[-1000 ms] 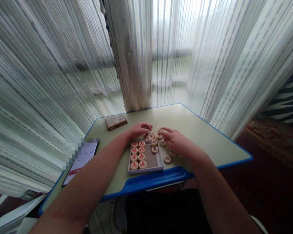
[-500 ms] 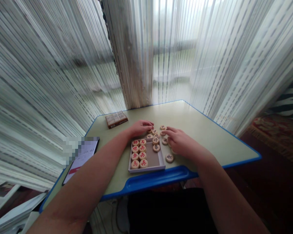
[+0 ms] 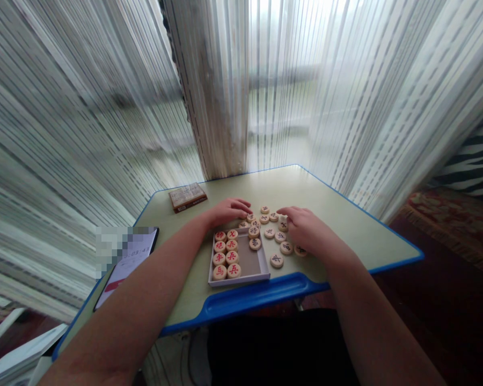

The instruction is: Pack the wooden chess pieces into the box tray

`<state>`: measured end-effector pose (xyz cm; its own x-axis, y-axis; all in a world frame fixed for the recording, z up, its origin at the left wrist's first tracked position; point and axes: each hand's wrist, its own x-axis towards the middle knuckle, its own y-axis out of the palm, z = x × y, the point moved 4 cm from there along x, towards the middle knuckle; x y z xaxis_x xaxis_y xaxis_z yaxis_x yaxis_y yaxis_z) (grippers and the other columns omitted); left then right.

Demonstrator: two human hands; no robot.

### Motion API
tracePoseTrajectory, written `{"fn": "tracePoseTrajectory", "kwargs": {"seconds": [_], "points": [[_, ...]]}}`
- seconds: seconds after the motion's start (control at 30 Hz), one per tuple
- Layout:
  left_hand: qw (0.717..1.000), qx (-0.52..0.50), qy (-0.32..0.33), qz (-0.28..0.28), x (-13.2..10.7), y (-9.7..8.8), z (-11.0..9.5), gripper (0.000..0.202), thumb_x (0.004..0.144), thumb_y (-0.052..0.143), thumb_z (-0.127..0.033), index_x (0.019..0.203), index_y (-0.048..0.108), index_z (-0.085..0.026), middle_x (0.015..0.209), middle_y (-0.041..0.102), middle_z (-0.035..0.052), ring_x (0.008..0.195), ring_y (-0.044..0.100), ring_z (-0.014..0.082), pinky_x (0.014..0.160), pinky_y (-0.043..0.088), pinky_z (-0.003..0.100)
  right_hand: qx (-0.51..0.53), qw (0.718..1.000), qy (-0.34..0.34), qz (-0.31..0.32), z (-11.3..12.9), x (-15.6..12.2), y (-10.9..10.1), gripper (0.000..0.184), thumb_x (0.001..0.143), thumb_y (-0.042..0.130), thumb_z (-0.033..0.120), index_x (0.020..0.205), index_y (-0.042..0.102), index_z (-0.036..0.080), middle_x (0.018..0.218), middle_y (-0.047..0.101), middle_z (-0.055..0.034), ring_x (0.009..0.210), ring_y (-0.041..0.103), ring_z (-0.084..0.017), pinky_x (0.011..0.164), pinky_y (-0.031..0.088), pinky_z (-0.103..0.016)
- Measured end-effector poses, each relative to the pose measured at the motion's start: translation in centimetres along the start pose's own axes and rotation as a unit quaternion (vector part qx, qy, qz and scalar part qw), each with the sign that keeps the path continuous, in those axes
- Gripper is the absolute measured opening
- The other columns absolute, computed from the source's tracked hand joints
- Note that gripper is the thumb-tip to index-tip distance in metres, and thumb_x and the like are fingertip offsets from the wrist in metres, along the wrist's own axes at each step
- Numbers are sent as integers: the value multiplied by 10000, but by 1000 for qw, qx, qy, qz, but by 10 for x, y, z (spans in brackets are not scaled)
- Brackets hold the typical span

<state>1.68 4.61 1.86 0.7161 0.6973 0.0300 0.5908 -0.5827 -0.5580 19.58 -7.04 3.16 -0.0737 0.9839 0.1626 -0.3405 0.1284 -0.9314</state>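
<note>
A shallow open box (image 3: 250, 264) lies near the table's front edge. Xiangqi pieces with red characters (image 3: 232, 258) fill two columns along its left side. One dark-lettered piece (image 3: 255, 244) rests inside at the right, with another piece (image 3: 253, 232) by the far wall. Beyond the box, my left hand (image 3: 229, 210) has its fingers stretched over the table, beside a dark-lettered piece (image 3: 251, 217). My right hand (image 3: 306, 228) is open to the right, its fingers extended near a piece (image 3: 282, 225). Several more dark-lettered pieces (image 3: 277, 261) lie loose between box and right hand.
The table (image 3: 326, 198) has a blue rim and a blue front trough (image 3: 253, 296). At the back left sits a brown box (image 3: 188, 197). A phone (image 3: 132, 262) lies at the left edge. Striped curtains (image 3: 221, 107) hang behind the table.
My right hand has drawn back to the right, uncovering several dark-lettered pieces. My left hand has stayed nearly in place. The whole view has shifted slightly.
</note>
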Motion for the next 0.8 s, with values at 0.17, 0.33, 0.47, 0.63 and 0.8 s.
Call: {"fn": "tracePoseTrajectory", "kwargs": {"seconds": [0.17, 0.33, 0.47, 0.63, 0.8], "points": [[1000, -17, -10, 3, 0, -1, -1, 253, 606, 593, -173, 815, 734, -157, 1173, 598, 79, 1134, 502, 246, 964, 410, 329, -1, 1000, 7, 3, -5, 1, -3, 449, 776, 387, 66, 1161, 607, 137, 1225, 591, -106, 1114, 532, -217, 980, 365, -301], [1000, 0, -8, -5, 0, -1, 1, 370, 547, 514, -72, 843, 722, -147, 1180, 598, 78, 1150, 498, 230, 995, 384, 322, 13, 998, 55, -17, -9, -2, -9, 429, 807, 367, 111, 1153, 618, 149, 1193, 613, -98, 1094, 550, -212, 965, 388, -299], [1000, 8, -11, -21, 0, 1, 2, 363, 557, 519, -87, 864, 710, -119, 1191, 593, 105, 1142, 508, 228, 1005, 370, 325, 21, 999, -42, -17, 4, -2, -7, 414, 835, 373, 138, 1171, 613, 165, 1259, 573, -74, 1153, 502, -207, 1012, 350, -309], [999, -2, -19, -35, 0, 0, 4, 430, 550, 488, -65, 920, 697, -133, 1166, 621, 79, 1147, 507, 228, 1026, 339, 345, 11, 998, -65, -24, 8, -2, -5, 380, 850, 359, 142, 1093, 651, 156, 1169, 630, -70, 1083, 544, -195, 984, 369, -291], [995, -75, -54, -25, -1, -1, 7, 434, 506, 457, -27, 868, 673, -130, 1187, 612, 83, 1158, 501, 234, 983, 374, 350, -1, 998, -70, 9, 6, -2, -5, 354, 874, 379, 209, 1085, 655, 141, 1164, 627, -96, 1073, 549, -211, 986, 359, -301]]}}
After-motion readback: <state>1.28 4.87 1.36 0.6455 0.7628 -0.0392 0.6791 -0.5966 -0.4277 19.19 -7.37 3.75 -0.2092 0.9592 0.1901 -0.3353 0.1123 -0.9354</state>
